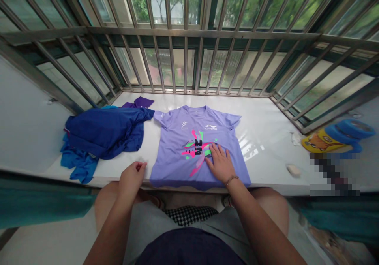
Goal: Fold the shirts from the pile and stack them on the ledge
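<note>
A lavender T-shirt (174,154) lies spread face up on the white sill, its neck toward the window and its hem at the front edge. Pink, green and black graphics cover its middle. My right hand (220,164) rests flat on the print, fingers stretched out and slightly spread. Left of the shirt, my left hand (132,177) hovers near the sill's edge with curled fingers pressed together; nothing shows in it. A crumpled dark blue garment (106,130) sits farther left, with a brighter blue garment (79,160) partly under it.
Metal window bars (201,32) stand behind the white sill (260,138). A purple cloth (143,102) lies behind the blue pile. At right are a blue-and-yellow bottle (328,138), a small pale object (293,170) and a pixelated patch. Teal curtains (38,202) hang at both sides.
</note>
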Demonstrator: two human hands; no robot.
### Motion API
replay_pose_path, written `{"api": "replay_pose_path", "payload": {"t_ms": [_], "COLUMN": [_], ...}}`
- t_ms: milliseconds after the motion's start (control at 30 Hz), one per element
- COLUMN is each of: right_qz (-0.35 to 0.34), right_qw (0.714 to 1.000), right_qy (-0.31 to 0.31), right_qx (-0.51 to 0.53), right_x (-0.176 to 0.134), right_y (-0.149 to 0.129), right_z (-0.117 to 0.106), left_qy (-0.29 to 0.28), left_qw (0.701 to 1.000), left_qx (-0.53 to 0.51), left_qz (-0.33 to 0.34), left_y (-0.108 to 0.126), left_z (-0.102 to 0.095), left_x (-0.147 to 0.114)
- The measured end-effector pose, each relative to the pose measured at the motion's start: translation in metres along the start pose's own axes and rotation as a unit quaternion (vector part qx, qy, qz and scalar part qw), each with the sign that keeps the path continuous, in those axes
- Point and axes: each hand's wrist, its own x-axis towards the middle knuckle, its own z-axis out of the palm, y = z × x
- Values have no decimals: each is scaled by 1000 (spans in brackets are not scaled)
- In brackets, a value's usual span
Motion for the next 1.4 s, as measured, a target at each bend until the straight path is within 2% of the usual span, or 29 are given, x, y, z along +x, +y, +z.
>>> {"api": "replay_pose_path", "payload": {"t_ms": [167, 267, 400, 467, 533, 600, 633, 667, 733, 800, 867, 967, 1033, 1133, 1200, 1267, 1333, 1400], "right_qz": [0, -2, -2, -1, -1, 0, 0, 0, -1, -5, -10, -13, -13, -11, -7, -5, -8, -15], "right_qw": [1000, 1000, 1000, 1000, 1000, 1000, 1000, 1000, 1000, 1000, 1000, 1000, 1000, 1000, 1000, 1000, 1000, 1000], "right_qy": [-1, 0, 3, 5, 5, 5, 4, 4, 4, 6, 8, 8, 4, -4, -9, -13, -14, -12], "right_qx": [-4, -6, -9, -10, -12, -13, -13, -12, -11, -11, -13, -14, -13, -14, -16, -18, -15, -10], "right_x": [0, 0, 0, 0, 0, 0, 0, 0, -1, -3, -6, -14, -20, -30, -37, -44, -53, -62], "right_y": [0, 0, 1, 1, 1, 1, 1, 1, 0, 0, 0, -1, -3, -6, -8, -9, -10, -10], "right_z": [-1, 0, 2, 4, 5, 5, 5, 5, 5, 5, 6, 7, 8, 8, 8, 8, 7, 8], "left_qy": [3, 23, 20, 60, 144, 203, 206, 191, 121, 41, 15, 95, 138, 125, 82, 23, -18, -27], "left_qw": [998, 996, 995, 992, 982, 970, 965, 959, 949, 947, 961, 977, 973, 965, 949, 930, 923, 927], "left_qx": [-21, 5, 69, 105, 112, 87, 75, 70, 89, 132, 167, 182, 180, 181, 186, 194, 200, 204], "left_qz": [57, 88, 72, 43, 39, 98, 145, 197, 278, 289, 218, 58, 34, 142, 240, 310, 328, 313], "left_y": [18, 30, 37, 39, 43, 51, 56, 62, 71, 74, 70, 60, 57, 67, 77, 85, 87, 82], "left_z": [18, 29, 31, 27, 23, 24, 26, 30, 42, 56, 67, 73, 71, 65, 66, 70, 77, 82], "left_x": [-5, -3, 2, 3, 6, 8, 10, 11, 13, 13, 12, 13, 17, 27, 32, 34, 29, 19]}}
